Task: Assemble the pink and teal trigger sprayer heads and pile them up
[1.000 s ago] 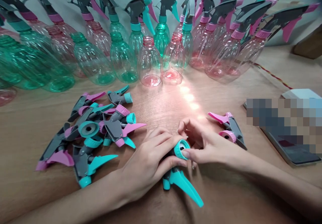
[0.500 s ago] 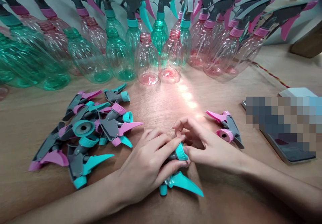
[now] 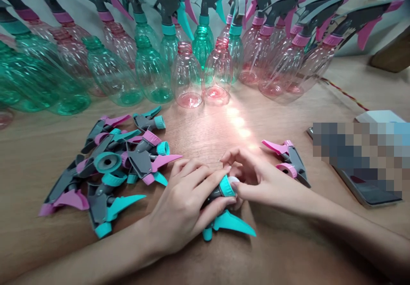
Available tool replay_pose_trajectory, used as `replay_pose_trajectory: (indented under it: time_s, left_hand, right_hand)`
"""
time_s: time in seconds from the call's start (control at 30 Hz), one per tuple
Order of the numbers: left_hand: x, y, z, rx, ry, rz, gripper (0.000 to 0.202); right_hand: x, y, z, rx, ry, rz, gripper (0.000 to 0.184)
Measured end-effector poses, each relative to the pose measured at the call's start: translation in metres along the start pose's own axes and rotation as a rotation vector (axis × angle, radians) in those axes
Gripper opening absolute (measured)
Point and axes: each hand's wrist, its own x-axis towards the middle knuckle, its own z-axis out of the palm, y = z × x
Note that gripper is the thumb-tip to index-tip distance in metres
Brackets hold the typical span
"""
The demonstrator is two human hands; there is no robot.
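Note:
My left hand (image 3: 187, 210) is wrapped round a grey spray head with a teal trigger (image 3: 229, 225) and teal screw collar (image 3: 226, 186), held low over the wooden table (image 3: 288, 255). My right hand (image 3: 261, 182) pinches at the collar's open end, where a small white piece (image 3: 233, 179) shows between thumb and forefinger. A pink-and-grey spray head (image 3: 290, 165) lies just right of my right hand.
A heap of several teal and pink spray heads (image 3: 112, 165) lies at the left. Rows of green and pink plastic bottles (image 3: 188, 71), some capped with spray heads, stand across the back. A phone and a white box (image 3: 368, 165) rest at the right, partly blurred out.
The collar, first facing up and open, has turned sideways toward my right hand. A small white piece now shows at its mouth. Both hands stayed close together.

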Motion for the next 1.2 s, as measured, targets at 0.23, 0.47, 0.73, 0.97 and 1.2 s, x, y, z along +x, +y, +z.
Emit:
replay_pose_trajectory:
  time_s: [0.23,0.47,0.73,0.97,1.2]
  left_hand:
    - [-0.001,-0.002,-0.003,0.014,-0.009,-0.087,0.035]
    - [-0.001,-0.001,-0.003,0.007,-0.015,-0.145,0.033]
    - [-0.001,0.000,-0.002,-0.150,0.098,-0.299,0.031]
    - [-0.008,-0.002,0.006,-0.322,0.175,-0.486,0.029]
    - [-0.008,-0.004,0.005,-0.341,0.182,-0.484,0.034]
  right_hand:
    - [0.004,-0.005,-0.014,-0.043,-0.014,0.088,0.022]
    - [0.008,-0.005,-0.019,-0.111,-0.080,0.096,0.028]
    - [0.017,0.001,-0.017,0.033,0.080,0.048,0.029]
    - [0.014,0.005,-0.009,-0.097,0.091,-0.050,0.029]
    - [0.016,0.009,-0.008,-0.126,0.091,-0.109,0.027]
